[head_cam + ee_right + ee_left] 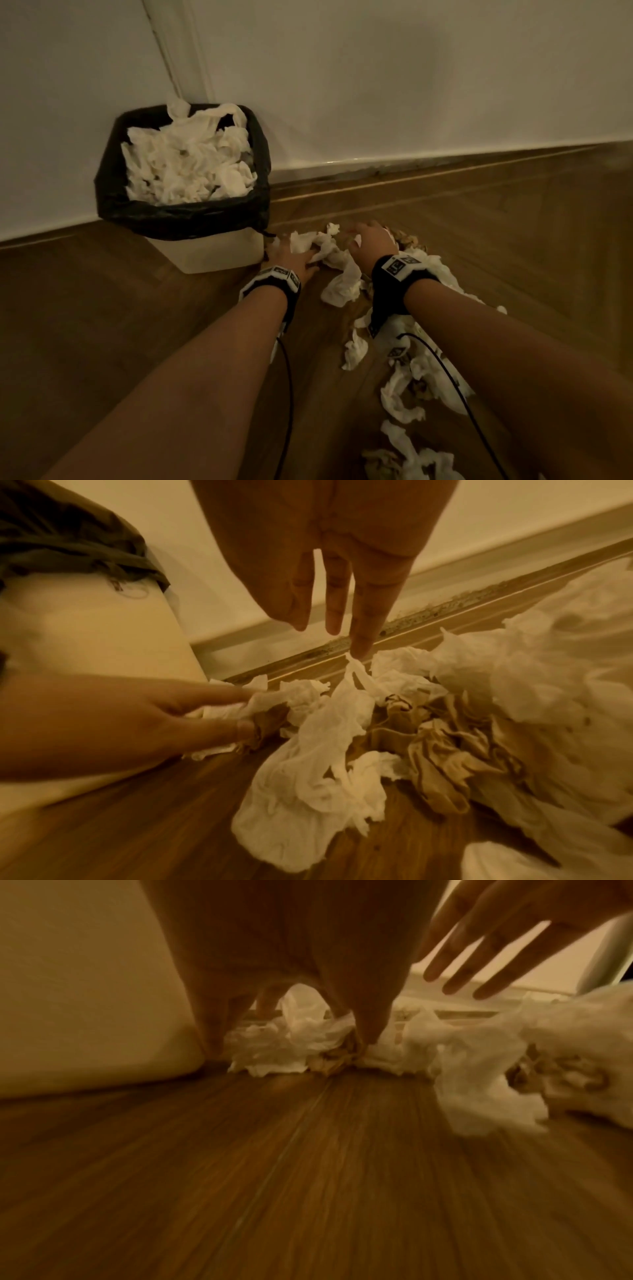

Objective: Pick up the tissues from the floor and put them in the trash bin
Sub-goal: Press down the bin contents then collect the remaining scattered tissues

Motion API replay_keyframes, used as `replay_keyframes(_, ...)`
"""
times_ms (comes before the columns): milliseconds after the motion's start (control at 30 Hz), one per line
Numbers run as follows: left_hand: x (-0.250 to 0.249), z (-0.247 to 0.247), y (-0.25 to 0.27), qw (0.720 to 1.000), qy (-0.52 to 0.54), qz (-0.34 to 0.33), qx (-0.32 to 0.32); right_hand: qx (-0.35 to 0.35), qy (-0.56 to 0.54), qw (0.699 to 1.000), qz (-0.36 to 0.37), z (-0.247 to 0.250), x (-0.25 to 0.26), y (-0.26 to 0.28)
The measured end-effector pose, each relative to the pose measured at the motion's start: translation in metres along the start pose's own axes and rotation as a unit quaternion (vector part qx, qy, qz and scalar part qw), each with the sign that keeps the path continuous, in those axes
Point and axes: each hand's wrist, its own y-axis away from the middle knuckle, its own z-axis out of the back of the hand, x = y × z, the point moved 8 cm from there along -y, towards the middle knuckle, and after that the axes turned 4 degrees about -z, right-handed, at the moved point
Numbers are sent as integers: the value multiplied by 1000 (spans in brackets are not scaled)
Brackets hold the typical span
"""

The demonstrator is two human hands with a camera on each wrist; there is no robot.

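A white trash bin (212,251) lined with a black bag (178,214) stands in the wall corner, heaped with white tissues (188,161). Crumpled tissues (342,274) lie on the wood floor just right of it. My left hand (291,255) is low beside the bin (85,631) and pinches a white tissue (274,699) between thumb and fingers (219,695). My right hand (371,240) hovers over the pile with straight, spread fingers (334,601). One fingertip touches the peak of a tissue (352,669). In the left wrist view the tissue (301,1037) sits under my arched fingers.
A trail of white tissues (404,394) runs from the pile toward the lower right. Brown crumpled paper (428,737) is mixed in. The wall and skirting board (411,164) close off the far side. Thin black cables (445,370) hang from both wrists.
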Motion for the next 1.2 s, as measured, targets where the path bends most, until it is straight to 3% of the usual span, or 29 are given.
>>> replay_keyframes(233,17,-13,13,993,94,76,-13,24,69,997,24,-5,1,2)
replay_keyframes(500,31,-16,31,974,204,98,-31,34,58,998,2,-14,2,-2)
replay_keyframes(767,39,-26,43,917,363,107,-122,135,177,974,39,-58,23,-49)
replay_keyframes(867,33,-24,46,885,446,52,-127,157,219,960,82,-68,29,-57)
replay_keyframes(933,28,-23,46,907,401,27,-123,188,251,945,97,-78,29,-60)
replay_keyframes(1000,33,-26,47,925,356,50,-126,214,238,944,80,-86,26,-60)
replay_keyframes(1100,40,-30,48,923,354,74,-134,195,237,949,68,-87,26,-55)
replay_keyframes(1200,41,-28,47,917,370,57,-139,152,217,962,68,-78,30,-47)
